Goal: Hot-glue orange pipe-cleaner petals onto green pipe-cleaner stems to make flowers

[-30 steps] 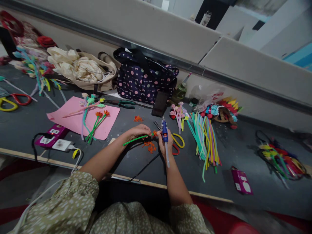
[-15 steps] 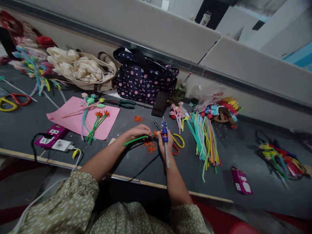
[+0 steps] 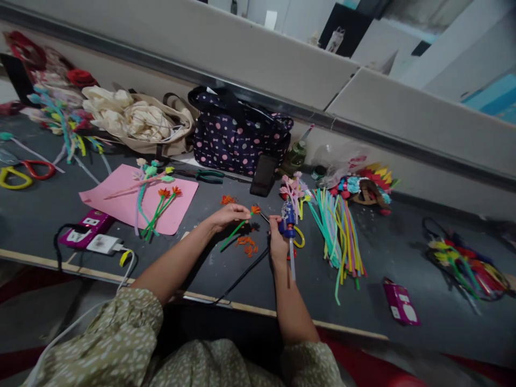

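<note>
My left hand [image 3: 229, 216] pinches a green pipe-cleaner stem [image 3: 235, 235] just under its small orange flower [image 3: 255, 209]. The stem slants down toward me. In my right hand [image 3: 278, 242] is a blue hot glue gun [image 3: 288, 219], its nozzle pointing away from me and a clear glue stick [image 3: 292, 258] jutting out the back. The grip is partly hidden by my fingers. Orange pipe-cleaner clippings [image 3: 246, 246] lie on the table below my hands. Scissors with a yellow and red handle [image 3: 299, 236] are partly covered by the glue gun.
Two finished orange flowers [image 3: 163, 193] rest on a pink sheet [image 3: 121, 185] at left. A bundle of coloured pipe cleaners [image 3: 342, 231] is to the right. Behind stand a dotted navy bag [image 3: 242, 134] and a phone [image 3: 264, 174]. A black cord [image 3: 245, 271] crosses the front edge.
My right hand has moved right with the glue gun, away from the flower. The flower's orange head now shows clearly, and its stem hangs at a steeper slant.
</note>
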The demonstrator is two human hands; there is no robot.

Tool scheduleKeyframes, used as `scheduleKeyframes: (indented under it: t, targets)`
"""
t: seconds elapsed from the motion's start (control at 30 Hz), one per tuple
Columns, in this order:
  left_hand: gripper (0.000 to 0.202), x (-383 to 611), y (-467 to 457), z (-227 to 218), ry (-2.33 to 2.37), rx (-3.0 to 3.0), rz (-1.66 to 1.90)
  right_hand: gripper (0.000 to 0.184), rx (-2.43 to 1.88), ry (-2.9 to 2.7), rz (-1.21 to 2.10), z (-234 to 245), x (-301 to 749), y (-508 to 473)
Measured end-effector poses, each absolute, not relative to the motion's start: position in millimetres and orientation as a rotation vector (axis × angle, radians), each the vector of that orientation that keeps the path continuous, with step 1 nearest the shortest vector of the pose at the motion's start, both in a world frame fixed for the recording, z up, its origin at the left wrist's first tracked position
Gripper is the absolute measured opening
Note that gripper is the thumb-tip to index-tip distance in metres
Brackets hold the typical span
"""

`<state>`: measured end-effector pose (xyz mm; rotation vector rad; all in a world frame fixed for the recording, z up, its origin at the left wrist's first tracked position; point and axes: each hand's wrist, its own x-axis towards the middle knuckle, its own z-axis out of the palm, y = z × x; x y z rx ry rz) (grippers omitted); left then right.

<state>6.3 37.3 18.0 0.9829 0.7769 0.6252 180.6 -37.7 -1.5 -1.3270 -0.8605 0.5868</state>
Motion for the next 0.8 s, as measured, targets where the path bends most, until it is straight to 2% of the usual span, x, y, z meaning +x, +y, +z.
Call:
scheduleKeyframes:
  t: [0.33, 0.6, 0.8]
  targets:
    - [0.044, 4.5, 37.5, 17.4, 0.662, 0.914, 0.863, 0.040, -1.385, -0.813, 0.725, -6.7, 182.8, -36.1]
    - [0.036, 2.1, 39.5, 20.7, 0.630, 0.824, 0.960, 0.038, -1.406, -0.829, 0.750, -12.6, 184.9, -35.2]
    - [0.034, -0.3, 42.0, 25.1, 0.741, 0.838, 1.162, 0.040, -1.420, -0.810, 0.765, -10.1, 183.7, -34.9]
